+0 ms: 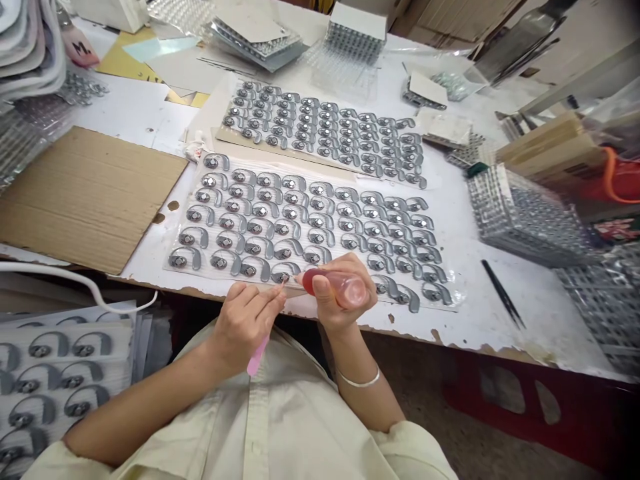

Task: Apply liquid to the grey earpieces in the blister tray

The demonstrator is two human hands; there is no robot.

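Note:
My left hand [247, 327] is closed around a slim tool with a pink handle [257, 357]; a thin tip shows at the fingertips, its kind unclear. In my right hand [345, 293] is a squeeze bottle [333, 285] of reddish liquid, tilted so its narrow nozzle points left. Tool tip and nozzle come close together at the front edge of a white ribbed sheet [220, 207]. Rows of grey curved metal pieces, each with a round shiny centre, lie on that sheet. One such piece [284, 273] is right by the nozzle; contact cannot be made out.
Behind lies a second sheet of similar pieces [325, 130]. Flat brown cardboard [90, 193] sits at left, black tweezers [503, 293] at right. Stacked silvery packs [525, 213] stand farther right. More sheets of pieces [60, 373] are low at left, near a white cable [90, 270].

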